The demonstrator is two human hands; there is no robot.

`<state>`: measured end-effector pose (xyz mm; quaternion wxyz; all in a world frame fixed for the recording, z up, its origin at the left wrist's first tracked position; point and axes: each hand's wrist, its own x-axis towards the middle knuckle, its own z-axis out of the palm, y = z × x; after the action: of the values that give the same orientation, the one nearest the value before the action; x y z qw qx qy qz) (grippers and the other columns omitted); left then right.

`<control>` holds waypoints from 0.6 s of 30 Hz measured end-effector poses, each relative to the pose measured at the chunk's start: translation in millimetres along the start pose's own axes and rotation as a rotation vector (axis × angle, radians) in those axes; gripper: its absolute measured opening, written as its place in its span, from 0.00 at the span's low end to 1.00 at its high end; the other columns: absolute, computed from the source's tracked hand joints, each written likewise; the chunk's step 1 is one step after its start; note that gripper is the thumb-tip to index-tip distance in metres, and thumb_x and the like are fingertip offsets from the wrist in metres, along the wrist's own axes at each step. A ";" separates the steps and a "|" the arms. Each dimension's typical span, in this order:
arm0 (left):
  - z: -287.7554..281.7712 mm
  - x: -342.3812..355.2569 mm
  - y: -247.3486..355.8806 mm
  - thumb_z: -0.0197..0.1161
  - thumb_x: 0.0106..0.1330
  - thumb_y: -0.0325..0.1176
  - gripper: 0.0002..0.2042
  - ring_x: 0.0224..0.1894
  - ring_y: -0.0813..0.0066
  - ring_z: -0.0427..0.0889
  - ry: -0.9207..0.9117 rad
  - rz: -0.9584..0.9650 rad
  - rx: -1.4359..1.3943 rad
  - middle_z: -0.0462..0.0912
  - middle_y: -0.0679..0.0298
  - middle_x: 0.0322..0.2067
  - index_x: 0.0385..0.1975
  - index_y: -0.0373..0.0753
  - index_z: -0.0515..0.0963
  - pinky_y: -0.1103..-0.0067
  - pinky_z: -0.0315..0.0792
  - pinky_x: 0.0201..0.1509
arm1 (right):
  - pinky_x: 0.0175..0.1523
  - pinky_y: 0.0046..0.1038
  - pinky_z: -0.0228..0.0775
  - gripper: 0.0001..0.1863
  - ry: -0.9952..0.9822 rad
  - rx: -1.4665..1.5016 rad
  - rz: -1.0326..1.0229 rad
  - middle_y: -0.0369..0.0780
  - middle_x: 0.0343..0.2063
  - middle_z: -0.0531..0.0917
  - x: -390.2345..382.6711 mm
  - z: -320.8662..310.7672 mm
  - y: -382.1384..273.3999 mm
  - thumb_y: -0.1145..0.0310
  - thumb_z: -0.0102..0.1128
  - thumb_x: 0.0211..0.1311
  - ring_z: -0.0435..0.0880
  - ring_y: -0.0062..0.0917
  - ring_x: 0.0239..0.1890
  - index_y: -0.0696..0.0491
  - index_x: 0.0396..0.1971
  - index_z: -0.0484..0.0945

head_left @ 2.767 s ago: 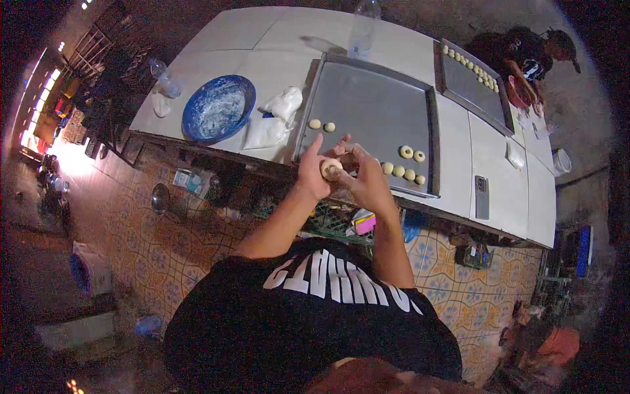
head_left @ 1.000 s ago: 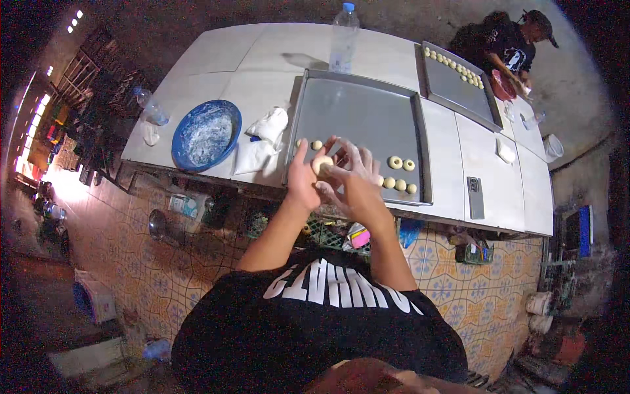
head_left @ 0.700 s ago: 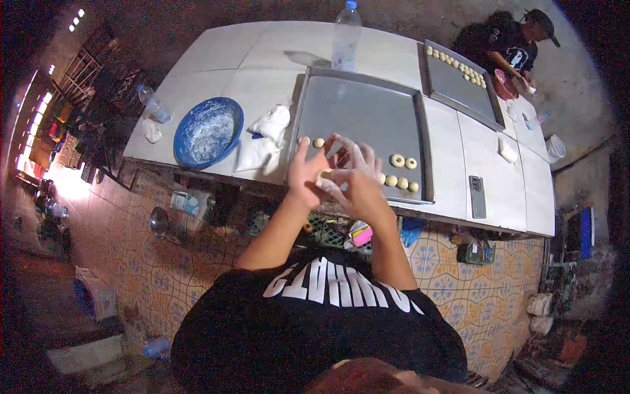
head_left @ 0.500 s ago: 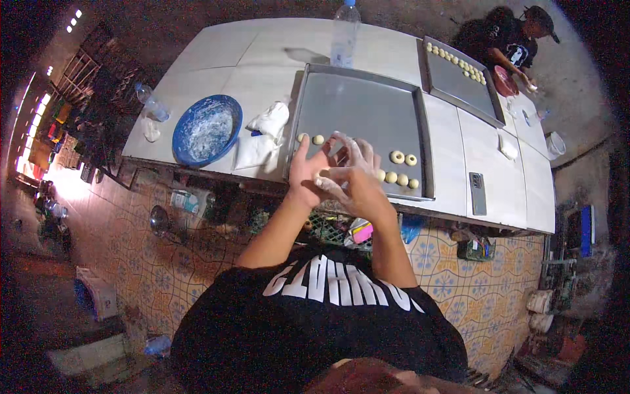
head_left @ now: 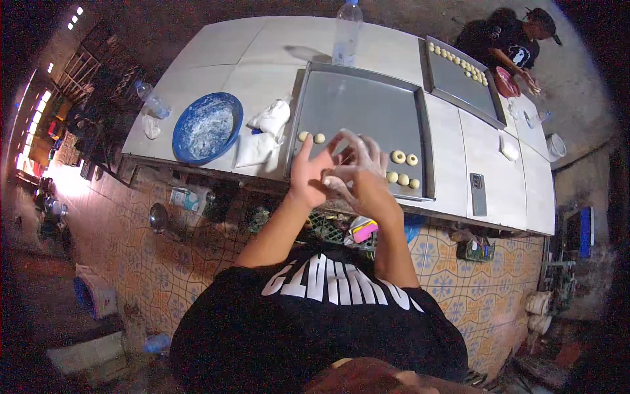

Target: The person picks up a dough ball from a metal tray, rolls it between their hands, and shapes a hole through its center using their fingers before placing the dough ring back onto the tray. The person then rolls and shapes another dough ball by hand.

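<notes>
Since the table (head_left: 453, 164) is wide, the tray (head_left: 367, 98) sits near us, probably for easy reach. Blue bowl (head_left: 186, 121) and white bags (head_left: 272, 118) are left of it. Left hand (head_left: 310, 174) and right hand (head_left: 362, 182) are together over its near rim, clamped on something? Can't tell. Dough rings (head_left: 398, 157) and balls (head_left: 403, 179) sit inside.

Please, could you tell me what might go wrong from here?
Three dough balls in the front row of the nearer tray sit very close together and might stick. The clear bottle stands by that tray's far edge and could tip if the tray is pushed. The phone lies near the front edge of the table and might be brushed off.
</notes>
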<state>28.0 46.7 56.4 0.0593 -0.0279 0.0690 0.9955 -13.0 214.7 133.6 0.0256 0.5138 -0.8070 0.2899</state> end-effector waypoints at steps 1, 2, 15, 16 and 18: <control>0.8 -0.6 0.1 0.43 0.76 0.71 0.37 0.61 0.50 0.81 0.006 -0.019 0.002 0.75 0.51 0.64 0.70 0.46 0.67 0.56 0.81 0.60 | 0.76 0.58 0.50 0.17 0.033 -0.024 0.052 0.46 0.78 0.60 1.8 -0.9 -3.0 0.45 0.71 0.61 0.57 0.56 0.76 0.42 0.40 0.92; 1.9 -1.5 0.6 0.43 0.76 0.71 0.37 0.61 0.49 0.81 0.013 -0.038 0.004 0.75 0.51 0.64 0.70 0.46 0.67 0.56 0.81 0.60 | 0.76 0.58 0.48 0.20 0.066 -0.048 0.105 0.46 0.78 0.61 2.5 -1.1 -4.1 0.44 0.70 0.63 0.58 0.57 0.75 0.44 0.40 0.93; -10.0 3.5 11.5 0.43 0.76 0.71 0.37 0.63 0.54 0.79 -0.257 -0.166 -0.133 0.75 0.53 0.64 0.71 0.47 0.67 0.60 0.76 0.64 | 0.77 0.58 0.50 0.20 0.091 -0.052 0.072 0.48 0.78 0.60 0.8 6.2 5.4 0.41 0.71 0.59 0.56 0.54 0.77 0.41 0.39 0.92; -3.4 3.6 8.8 0.43 0.76 0.71 0.37 0.63 0.54 0.79 -0.257 -0.169 -0.135 0.75 0.53 0.64 0.71 0.47 0.67 0.60 0.76 0.64 | 0.77 0.58 0.50 0.20 0.091 -0.054 0.075 0.48 0.78 0.60 0.6 5.2 6.0 0.41 0.71 0.59 0.56 0.54 0.77 0.41 0.39 0.92; 10.5 3.0 0.0 0.43 0.76 0.71 0.38 0.63 0.55 0.79 0.108 -0.007 0.069 0.75 0.54 0.63 0.72 0.47 0.66 0.63 0.81 0.58 | 0.77 0.59 0.50 0.19 -0.008 0.038 -0.029 0.48 0.78 0.61 -0.5 2.8 8.6 0.42 0.71 0.59 0.57 0.54 0.77 0.40 0.39 0.92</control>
<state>24.5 48.6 66.6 0.0598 -0.0799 0.1061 0.9893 -19.2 216.3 127.4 0.0168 0.5268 -0.7941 0.3027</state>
